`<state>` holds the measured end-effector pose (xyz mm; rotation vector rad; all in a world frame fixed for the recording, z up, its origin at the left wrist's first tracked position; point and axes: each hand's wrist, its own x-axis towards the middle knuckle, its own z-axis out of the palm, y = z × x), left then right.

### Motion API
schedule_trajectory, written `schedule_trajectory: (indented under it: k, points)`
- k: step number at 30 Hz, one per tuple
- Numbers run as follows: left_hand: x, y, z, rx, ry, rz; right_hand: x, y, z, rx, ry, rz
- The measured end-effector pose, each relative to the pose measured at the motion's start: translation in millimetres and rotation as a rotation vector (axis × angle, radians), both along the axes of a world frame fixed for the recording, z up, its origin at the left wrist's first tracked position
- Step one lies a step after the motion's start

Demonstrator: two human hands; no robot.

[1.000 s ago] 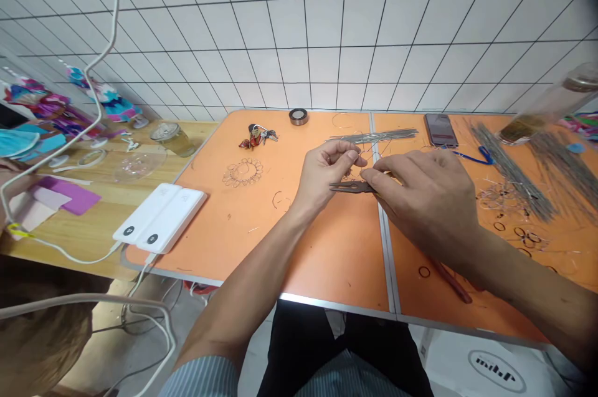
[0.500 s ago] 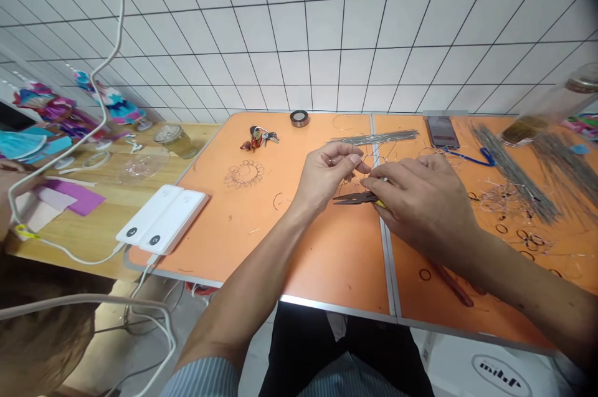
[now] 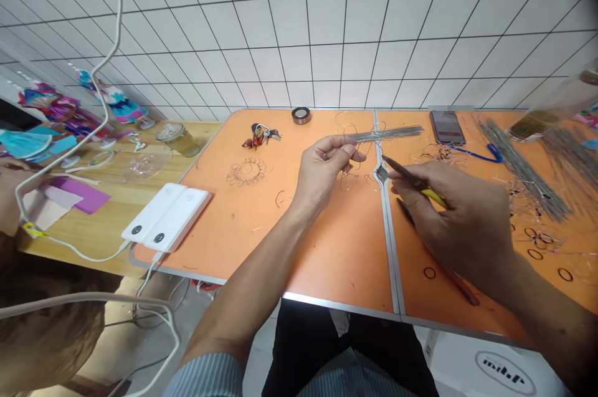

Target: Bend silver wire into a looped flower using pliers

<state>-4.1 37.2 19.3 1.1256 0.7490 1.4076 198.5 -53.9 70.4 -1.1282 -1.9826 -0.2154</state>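
Observation:
My left hand (image 3: 324, 172) pinches a thin bent wire (image 3: 350, 182) above the orange table, its loops hanging below and beyond the fingers. To its right, my right hand (image 3: 460, 216) is closed round pliers (image 3: 415, 182) with yellow on the handle, their dark jaws pointing up and left, apart from my left hand. Behind both hands lies a bundle of straight wires (image 3: 392, 133). A flower-like wire ring (image 3: 246, 172) rests on the table to the left. Under my right hand is a red-handled tool (image 3: 460, 290), partly hidden.
Keys (image 3: 261, 135) and a tape roll (image 3: 301, 114) lie at the back. A phone (image 3: 447, 128), wire bundles (image 3: 526, 169) and small dark rings (image 3: 535, 254) are at right. White power banks (image 3: 166, 216) sit left. Another person's hand (image 3: 14, 188) shows at far left.
My right hand has moved right, away from my left hand, and the pliers now point up and left. My left hand has stayed nearly in place with the wire.

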Motion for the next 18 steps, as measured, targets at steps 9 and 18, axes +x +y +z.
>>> schedule_trajectory:
  k: [9, 18]
  points:
    - [-1, 2, -1.3, -0.079, -0.096, -0.013, -9, 6, -10.2, -0.054, 0.164, -0.01]
    - [-2, 1, -2.8, -0.058, -0.013, -0.036, 20, 33, 19.2, -0.009, -0.245, -0.113]
